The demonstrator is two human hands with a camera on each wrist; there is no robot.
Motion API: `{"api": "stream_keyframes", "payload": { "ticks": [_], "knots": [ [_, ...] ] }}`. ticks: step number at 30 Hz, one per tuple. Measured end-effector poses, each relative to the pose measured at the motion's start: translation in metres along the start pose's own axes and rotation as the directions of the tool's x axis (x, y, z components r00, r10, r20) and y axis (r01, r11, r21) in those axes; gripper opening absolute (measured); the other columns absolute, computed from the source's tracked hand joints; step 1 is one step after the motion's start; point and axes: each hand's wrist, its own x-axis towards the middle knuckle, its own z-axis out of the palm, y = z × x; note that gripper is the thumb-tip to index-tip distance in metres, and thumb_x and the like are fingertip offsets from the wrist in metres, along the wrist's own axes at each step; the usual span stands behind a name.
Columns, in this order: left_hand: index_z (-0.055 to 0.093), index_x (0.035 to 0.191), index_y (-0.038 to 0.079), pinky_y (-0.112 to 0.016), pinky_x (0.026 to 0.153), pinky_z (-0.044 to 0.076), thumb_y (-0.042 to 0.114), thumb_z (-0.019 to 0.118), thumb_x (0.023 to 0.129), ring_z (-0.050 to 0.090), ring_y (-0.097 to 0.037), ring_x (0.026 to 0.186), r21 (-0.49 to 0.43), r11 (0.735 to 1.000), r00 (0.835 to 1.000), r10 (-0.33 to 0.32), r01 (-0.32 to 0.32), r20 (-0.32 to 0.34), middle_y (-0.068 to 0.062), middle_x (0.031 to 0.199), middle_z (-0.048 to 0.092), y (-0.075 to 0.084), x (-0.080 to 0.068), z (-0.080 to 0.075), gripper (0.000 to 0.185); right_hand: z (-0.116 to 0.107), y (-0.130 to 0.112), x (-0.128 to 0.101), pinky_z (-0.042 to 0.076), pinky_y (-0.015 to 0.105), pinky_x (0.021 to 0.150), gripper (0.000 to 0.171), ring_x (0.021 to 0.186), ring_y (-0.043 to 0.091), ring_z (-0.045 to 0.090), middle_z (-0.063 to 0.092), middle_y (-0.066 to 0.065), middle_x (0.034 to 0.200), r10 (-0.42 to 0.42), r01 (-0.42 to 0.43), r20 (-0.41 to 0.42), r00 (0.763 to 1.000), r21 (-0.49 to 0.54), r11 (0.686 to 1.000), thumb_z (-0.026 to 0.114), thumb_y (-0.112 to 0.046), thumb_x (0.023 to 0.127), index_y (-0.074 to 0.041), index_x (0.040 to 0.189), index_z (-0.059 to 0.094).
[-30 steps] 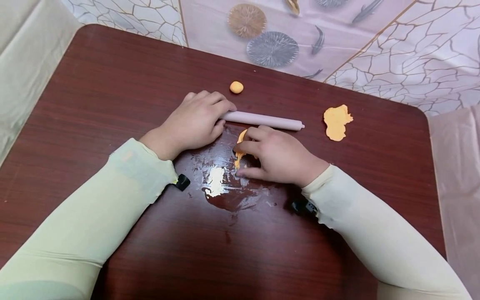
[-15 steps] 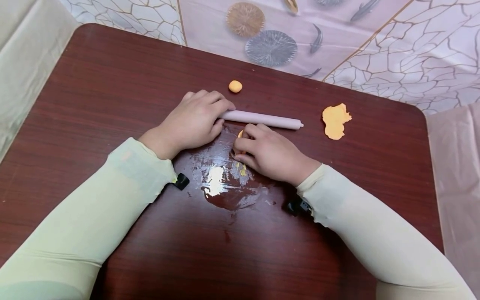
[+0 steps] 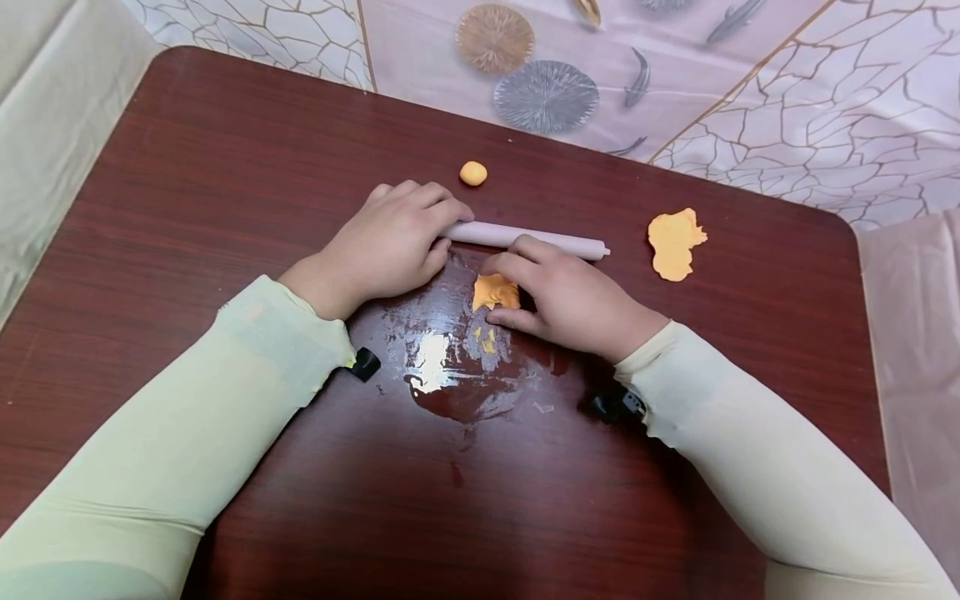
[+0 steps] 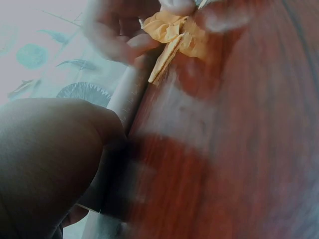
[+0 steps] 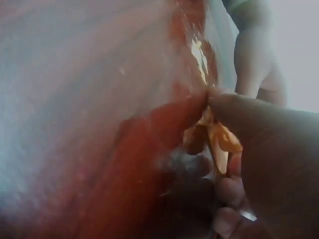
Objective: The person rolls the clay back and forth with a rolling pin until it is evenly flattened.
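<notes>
My left hand (image 3: 390, 242) lies over the left end of a pale lilac rolling pin (image 3: 551, 240), with the thumb on the near side and the fingers across the top. Just below the pin, my right hand (image 3: 566, 296) pinches a crumpled piece of orange dough (image 3: 495, 292) between thumb and fingers. In the left wrist view, the orange dough (image 4: 167, 27) is folded, and a thin flap hangs toward the table. The right wrist view is blurred, but the dough (image 5: 219, 144) shows between thumb and fingers. Small yellow-orange scraps (image 3: 487, 340) stick to the table beneath the thumb.
A small orange dough ball (image 3: 473, 173) sits behind the pin. Farther right lies a flat, ragged orange dough piece (image 3: 673, 244). A shiny wet patch (image 3: 450, 392) covers part of the dark wooden table (image 3: 337, 517). Patterned cloth (image 3: 645, 50) hangs along the far edge.
The right hand first closed in on the dough, then drew back slightly right with the piece bunched up. Scraps now show where the dough lay. The left hand and pin stayed put.
</notes>
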Motion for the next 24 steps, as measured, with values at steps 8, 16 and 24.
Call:
{"api": "stream_keyframes", "payload": {
  "ticks": [8, 16, 24],
  "knots": [
    [0.065, 0.135, 0.024, -0.051, 0.094, 0.041, 0.025, 0.058, 0.102, 0.057, -0.028, 0.116, -0.003, 1.0, 1.0, 0.006, -0.006, 0.001, 0.0, 0.132, 0.064, 0.002, 0.001, 0.0, 0.034, -0.013, -0.01, 0.003, 0.055, 0.033, 0.082, 0.009, 0.09, 0.016, 0.065, 0.07, 0.001, 0.097, 0.02, -0.016, 0.075, 0.997, -0.053, 0.998, 0.077, -0.017, 0.095, -0.013, 0.103, 0.077],
    [0.065, 0.135, 0.023, -0.05, 0.093, 0.041, 0.023, 0.059, 0.102, 0.058, -0.028, 0.115, 0.003, 1.0, 1.0, 0.015, -0.015, -0.012, -0.001, 0.131, 0.064, 0.001, 0.0, -0.001, 0.034, -0.018, -0.02, 0.017, 0.054, 0.033, 0.078, 0.019, 0.086, 0.02, 0.063, 0.062, 0.002, 0.093, -0.076, 0.099, 0.136, 0.988, -0.17, 0.98, 0.071, 0.001, 0.084, -0.013, 0.097, 0.07],
    [0.065, 0.135, 0.023, -0.051, 0.094, 0.041, 0.025, 0.059, 0.102, 0.057, -0.028, 0.116, 0.005, 1.0, 1.0, 0.011, -0.011, -0.004, 0.0, 0.132, 0.063, 0.002, 0.0, -0.001, 0.034, -0.033, -0.008, 0.024, 0.049, 0.03, 0.079, 0.012, 0.085, 0.016, 0.059, 0.065, -0.003, 0.099, 0.027, -0.039, 0.2, 0.98, 0.058, 0.998, 0.077, -0.015, 0.092, -0.018, 0.103, 0.071]
  ]
}}
